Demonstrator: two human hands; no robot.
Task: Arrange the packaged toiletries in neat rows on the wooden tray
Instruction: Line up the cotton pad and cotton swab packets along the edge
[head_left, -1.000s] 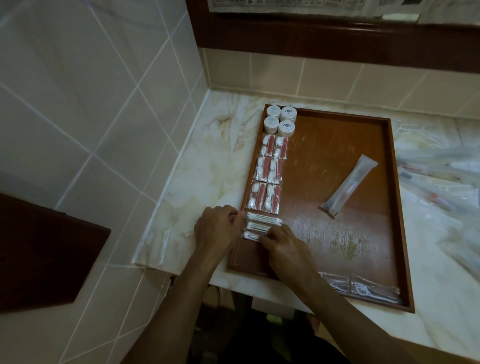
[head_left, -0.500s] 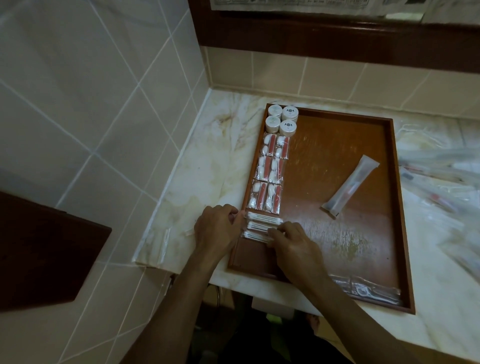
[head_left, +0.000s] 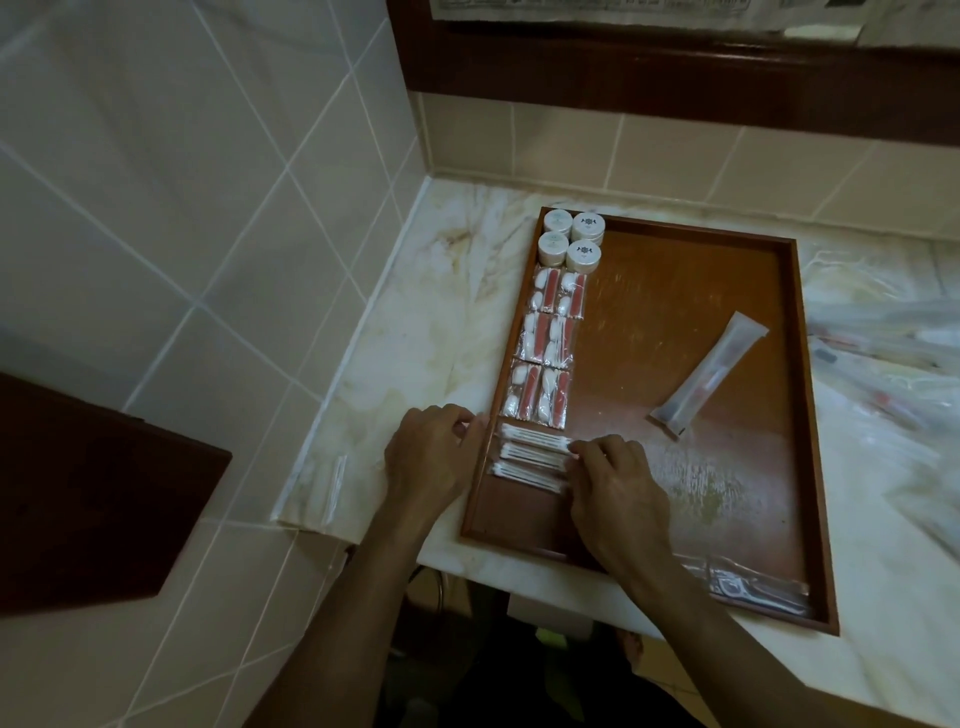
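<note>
On the marbled cream tabletop (head_left: 431, 332) lies a rectangular reddish-brown wooden tray (head_left: 808, 415). Along its left side run four round white lidded jars (head_left: 573, 240), then clear packets of red-and-white toiletries (head_left: 545, 348), then clear packets of white cotton swabs (head_left: 532, 457). The right hand (head_left: 618, 483) rests curled fingertips on the swab packets' right ends; the left hand (head_left: 434, 452), fingers curled, touches the tray's left rim beside them. A long clear-wrapped toothbrush packet (head_left: 709, 379) lies slanted mid-tray.
</note>
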